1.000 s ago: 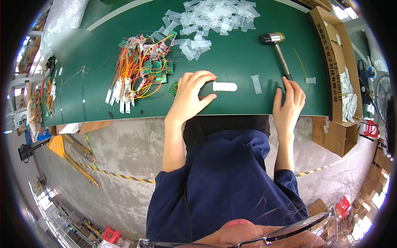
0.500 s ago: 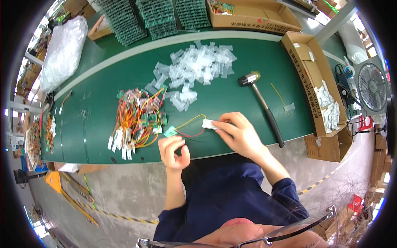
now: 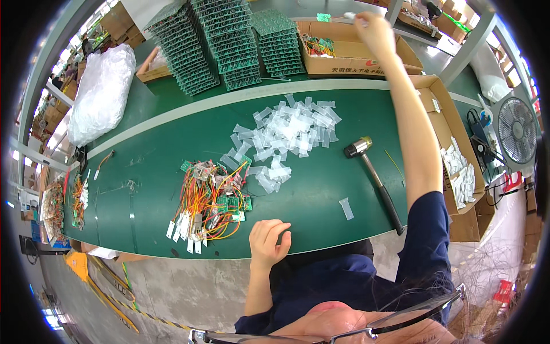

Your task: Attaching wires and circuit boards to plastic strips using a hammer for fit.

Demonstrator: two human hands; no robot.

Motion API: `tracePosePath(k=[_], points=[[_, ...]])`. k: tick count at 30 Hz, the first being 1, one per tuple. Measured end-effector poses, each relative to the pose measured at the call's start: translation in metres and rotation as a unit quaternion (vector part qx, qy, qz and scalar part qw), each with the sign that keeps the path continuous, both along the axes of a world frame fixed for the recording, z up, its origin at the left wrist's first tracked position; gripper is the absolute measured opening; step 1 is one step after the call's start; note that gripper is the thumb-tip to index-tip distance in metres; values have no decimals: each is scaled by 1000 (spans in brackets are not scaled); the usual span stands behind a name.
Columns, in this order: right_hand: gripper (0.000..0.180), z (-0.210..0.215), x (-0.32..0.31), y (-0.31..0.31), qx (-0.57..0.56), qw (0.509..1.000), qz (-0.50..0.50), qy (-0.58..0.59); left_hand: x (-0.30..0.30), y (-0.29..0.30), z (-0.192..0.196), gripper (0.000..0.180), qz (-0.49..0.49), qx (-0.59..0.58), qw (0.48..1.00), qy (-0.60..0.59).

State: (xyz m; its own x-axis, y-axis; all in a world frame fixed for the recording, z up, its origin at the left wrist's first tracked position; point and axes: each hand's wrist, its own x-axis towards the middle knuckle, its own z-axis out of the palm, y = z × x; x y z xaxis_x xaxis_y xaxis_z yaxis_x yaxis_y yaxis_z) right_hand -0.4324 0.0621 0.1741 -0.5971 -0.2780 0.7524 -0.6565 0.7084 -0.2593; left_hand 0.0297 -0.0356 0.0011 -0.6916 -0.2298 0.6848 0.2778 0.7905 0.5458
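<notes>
Stretched out far to the back right, my right hand (image 3: 375,31) is over the long cardboard box (image 3: 338,66). Its fingertips pinch a small white tab (image 3: 349,15), and a small green circuit board (image 3: 323,18) shows just left of that; wires between them cannot be made out. My left hand (image 3: 268,243) rests at the table's front edge, fingers loosely curled, thumb apart, holding nothing. To its left lies a heap of wired circuit boards (image 3: 215,195) with red and yellow leads and white tabs. One clear plastic sleeve (image 3: 346,208) lies to its right.
Many clear sleeves (image 3: 292,129) are piled mid-table. A mallet (image 3: 375,180) lies beside my right arm. White pieces (image 3: 458,172) fill part of the right-hand box (image 3: 438,120). Green board stacks (image 3: 226,43) stand at the back, a plastic-wrapped bundle (image 3: 103,94) at left, a fan (image 3: 515,126) at right.
My right hand has swung from the front of the table to above the back box, carrying the wired board. My left hand has come away from the board. The view has shifted.
</notes>
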Motion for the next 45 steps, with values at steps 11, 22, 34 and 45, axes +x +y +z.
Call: tracePosePath(k=[11, 22, 34, 45], points=[[29, -52, 23, 98, 113, 976, -42, -179, 0, 5, -4, 11, 14, 30, 999, -41], [50, -139, -43, 314, 162, 950, -160, -212, -6, 5, -5, 9, 18, -3, 998, -67], [20, -94, -20, 283, 10, 988, -133, -71, -15, 16, 0, 4, 27, 15, 996, -85], [19, -153, 329, 98, -118, 871, 299, -372, -15, 12, 1, 3, 49, 11, 994, -93]])
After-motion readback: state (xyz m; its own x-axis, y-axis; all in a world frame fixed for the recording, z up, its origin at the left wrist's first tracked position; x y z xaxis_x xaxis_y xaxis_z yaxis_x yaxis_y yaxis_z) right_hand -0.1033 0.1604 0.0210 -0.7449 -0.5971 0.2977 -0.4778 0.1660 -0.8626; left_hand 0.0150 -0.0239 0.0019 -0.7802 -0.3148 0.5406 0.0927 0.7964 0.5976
